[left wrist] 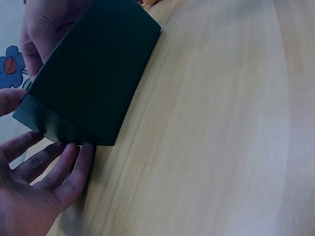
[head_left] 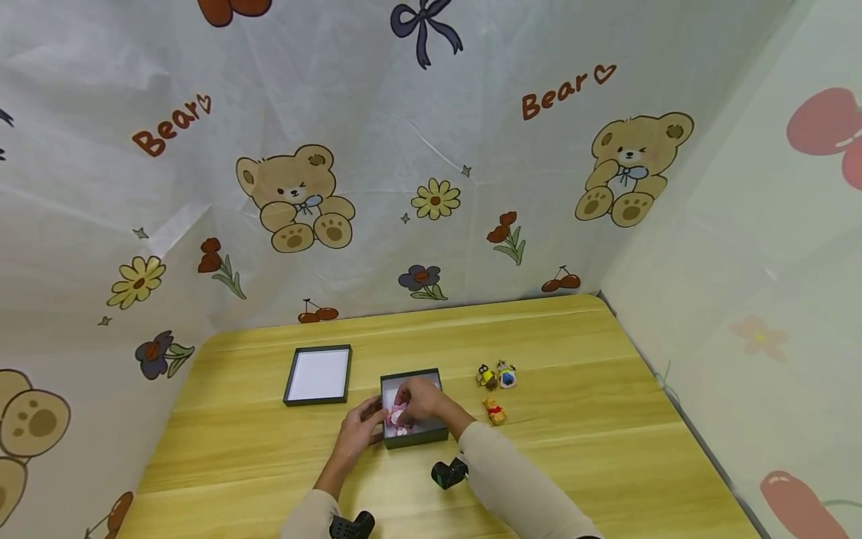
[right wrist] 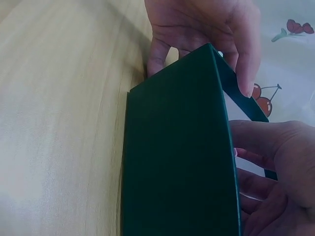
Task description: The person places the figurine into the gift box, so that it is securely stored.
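Observation:
A dark green open box (head_left: 431, 436) stands mid-table. My left hand (head_left: 359, 432) lies against its left wall; the fingers (left wrist: 59, 169) lie straight along the box (left wrist: 93, 73) and the thumb (right wrist: 246, 64) sits on the rim. My right hand (head_left: 423, 400) reaches down inside the box and holds a small pink toy (head_left: 398, 416) there. In the right wrist view its curled fingers (right wrist: 275, 162) are over the box wall (right wrist: 177, 162), and the toy is hidden.
The box's lid (head_left: 319, 374) lies upside down to the left, white inside. Right of the box sit two small figures (head_left: 496, 376) and an orange bear figure (head_left: 495, 411). Bear-print cloth walls close off the wooden table (head_left: 606, 419) behind and on both sides.

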The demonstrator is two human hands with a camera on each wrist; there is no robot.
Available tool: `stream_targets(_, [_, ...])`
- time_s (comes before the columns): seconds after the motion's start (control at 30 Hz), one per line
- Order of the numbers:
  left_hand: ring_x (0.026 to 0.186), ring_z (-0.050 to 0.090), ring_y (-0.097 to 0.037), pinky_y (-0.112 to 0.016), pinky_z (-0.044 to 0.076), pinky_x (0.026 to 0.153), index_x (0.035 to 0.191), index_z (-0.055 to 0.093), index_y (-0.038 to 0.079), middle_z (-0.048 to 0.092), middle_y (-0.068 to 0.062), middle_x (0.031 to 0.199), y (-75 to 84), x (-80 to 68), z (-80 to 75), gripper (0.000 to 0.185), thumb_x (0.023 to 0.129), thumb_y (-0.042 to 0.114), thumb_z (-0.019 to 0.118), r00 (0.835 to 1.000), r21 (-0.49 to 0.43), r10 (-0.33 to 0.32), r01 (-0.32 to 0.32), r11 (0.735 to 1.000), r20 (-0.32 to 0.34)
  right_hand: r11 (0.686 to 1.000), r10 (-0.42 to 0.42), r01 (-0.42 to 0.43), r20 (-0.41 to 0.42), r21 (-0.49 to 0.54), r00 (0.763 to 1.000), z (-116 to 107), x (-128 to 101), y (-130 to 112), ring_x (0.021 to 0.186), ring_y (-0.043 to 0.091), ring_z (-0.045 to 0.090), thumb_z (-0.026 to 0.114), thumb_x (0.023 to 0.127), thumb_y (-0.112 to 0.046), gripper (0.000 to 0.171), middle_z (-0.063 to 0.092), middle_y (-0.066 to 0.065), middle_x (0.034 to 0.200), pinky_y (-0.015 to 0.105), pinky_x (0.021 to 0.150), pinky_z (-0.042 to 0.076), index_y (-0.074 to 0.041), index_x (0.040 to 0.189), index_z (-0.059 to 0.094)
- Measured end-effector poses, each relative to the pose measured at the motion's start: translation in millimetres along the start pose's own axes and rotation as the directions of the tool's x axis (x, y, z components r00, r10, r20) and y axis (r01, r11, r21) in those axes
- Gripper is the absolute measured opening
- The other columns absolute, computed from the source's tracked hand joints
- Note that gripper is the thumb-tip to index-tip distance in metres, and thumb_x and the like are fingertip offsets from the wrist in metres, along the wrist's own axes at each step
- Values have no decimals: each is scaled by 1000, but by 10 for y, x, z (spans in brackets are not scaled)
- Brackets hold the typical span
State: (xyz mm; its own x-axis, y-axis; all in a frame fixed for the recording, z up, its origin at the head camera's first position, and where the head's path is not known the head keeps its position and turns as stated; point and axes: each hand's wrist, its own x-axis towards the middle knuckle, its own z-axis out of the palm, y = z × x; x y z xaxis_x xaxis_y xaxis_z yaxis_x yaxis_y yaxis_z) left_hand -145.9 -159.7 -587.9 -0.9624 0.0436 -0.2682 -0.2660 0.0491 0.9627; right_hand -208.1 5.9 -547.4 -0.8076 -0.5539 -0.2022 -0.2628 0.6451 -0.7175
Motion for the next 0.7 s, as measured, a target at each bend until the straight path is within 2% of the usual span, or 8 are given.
stream_targets(0.13, [121,50,-39,-42,56,85,140,39,-11,44,-32,139,-10,6,1,53,98,17,56,1000,10,0,0,1000,-5,999,-26,26,16,-20,1000,-6,10,6,65,5,50,83,71,-6,17,61,-4,70,20,61,45,-5,81,69])
stream_targets(0.27, [121,50,-39,-42,56,85,139,40,-11,45,-32,138,5,-2,-1,52,98,17,56,1000,13,7,-7,1000,0,999,-32,32,42,6,999,-12,13,5,66,5,50,83,70,-4,18,63,-2,71,20,61,45,-3,82,70])
stream_targets(0.5, [119,51,-41,-44,55,86,137,40,-16,46,-35,135,294,-171,11,48,98,9,53,1000,23,10,-11,1000,26,999,-41,41,61,3,997,-21,19,-5,67,6,50,82,70,-3,18,63,-1,73,21,62,46,-4,82,70])
stream_targets(0.7, [119,51,-40,-44,55,86,137,39,-15,45,-35,136,344,-208,20,49,98,10,53,1000,5,2,-2,1000,26,999,-36,37,85,-12,996,-19,25,-23,72,6,52,82,73,-7,19,64,-2,79,20,67,47,-6,87,70])
